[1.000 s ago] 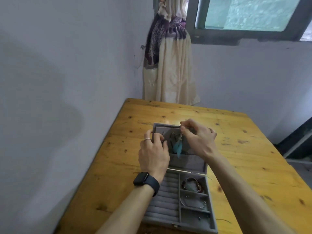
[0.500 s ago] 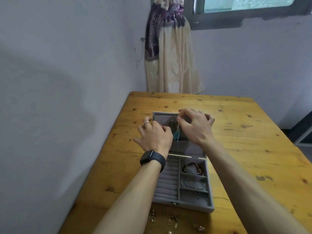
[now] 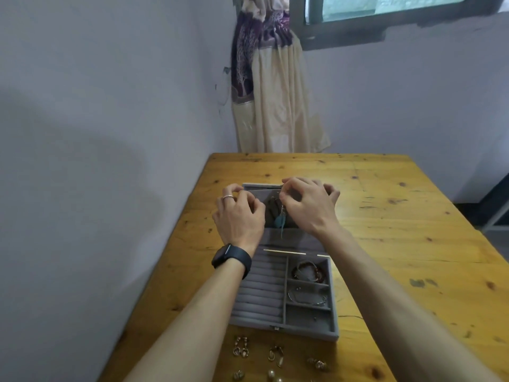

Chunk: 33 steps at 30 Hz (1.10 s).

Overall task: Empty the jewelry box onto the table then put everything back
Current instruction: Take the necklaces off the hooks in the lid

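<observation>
A grey velvet jewelry box [image 3: 333,307] lies open on the wooden table [image 3: 399,244], its lid flat at the far side. My right hand [image 3: 308,205] pinches the hook of a teal feather earring [image 3: 279,220] that hangs over the lid's inner panel. My left hand [image 3: 239,216], with a ring and a black watch, rests curled on the lid's left side; what its fingertips hold is hidden. A beaded bracelet [image 3: 309,271] and a thin silver bangle [image 3: 307,297] lie in the box's right compartments. Several gold earrings [image 3: 275,354] lie on the table in front of the box.
A grey wall runs along the table's left edge. A tied curtain [image 3: 270,100] hangs behind the far edge below a window [image 3: 385,12]. Bare wood stretches to the right of the box.
The view has tilted down, bringing the earrings in front of the box into sight. Both hands stay on the lid, with the right still pinching the feather earring.
</observation>
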Each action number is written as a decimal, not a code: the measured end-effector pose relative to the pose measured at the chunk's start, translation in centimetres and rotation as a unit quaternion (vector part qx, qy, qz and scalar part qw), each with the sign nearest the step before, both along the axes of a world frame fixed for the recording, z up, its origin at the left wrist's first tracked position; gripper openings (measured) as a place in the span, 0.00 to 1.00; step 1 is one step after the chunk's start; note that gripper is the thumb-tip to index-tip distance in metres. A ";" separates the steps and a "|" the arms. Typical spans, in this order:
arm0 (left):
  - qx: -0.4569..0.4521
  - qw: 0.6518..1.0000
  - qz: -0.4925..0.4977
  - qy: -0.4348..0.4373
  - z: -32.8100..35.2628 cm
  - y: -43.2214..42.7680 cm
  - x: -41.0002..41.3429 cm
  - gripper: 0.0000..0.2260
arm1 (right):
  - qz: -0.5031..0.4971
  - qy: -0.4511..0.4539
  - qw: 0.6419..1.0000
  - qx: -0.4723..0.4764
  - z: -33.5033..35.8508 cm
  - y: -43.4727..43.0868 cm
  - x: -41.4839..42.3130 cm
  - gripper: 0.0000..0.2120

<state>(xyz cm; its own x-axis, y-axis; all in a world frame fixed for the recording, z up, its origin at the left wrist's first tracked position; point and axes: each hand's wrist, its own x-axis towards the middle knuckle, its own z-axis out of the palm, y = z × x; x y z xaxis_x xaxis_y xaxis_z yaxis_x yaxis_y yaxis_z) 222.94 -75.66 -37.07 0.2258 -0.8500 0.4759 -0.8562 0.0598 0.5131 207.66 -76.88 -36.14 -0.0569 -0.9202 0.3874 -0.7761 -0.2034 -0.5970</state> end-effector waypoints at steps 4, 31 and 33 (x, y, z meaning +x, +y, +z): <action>-0.079 0.995 -0.054 0.029 1.3 -0.1 0.0 0.04 | 0.004 -0.006 1.000 0.001 -0.1 -0.2 0.0 0.09; 0.364 0.797 -0.254 0.409 -1.0 18.1 20.5 0.09 | 0.123 -0.315 0.918 0.209 -3.4 21.8 13.6 0.03; 0.408 0.782 -0.252 0.398 -1.8 19.0 21.2 0.10 | 0.129 -0.322 0.899 0.267 -4.6 23.0 14.8 0.03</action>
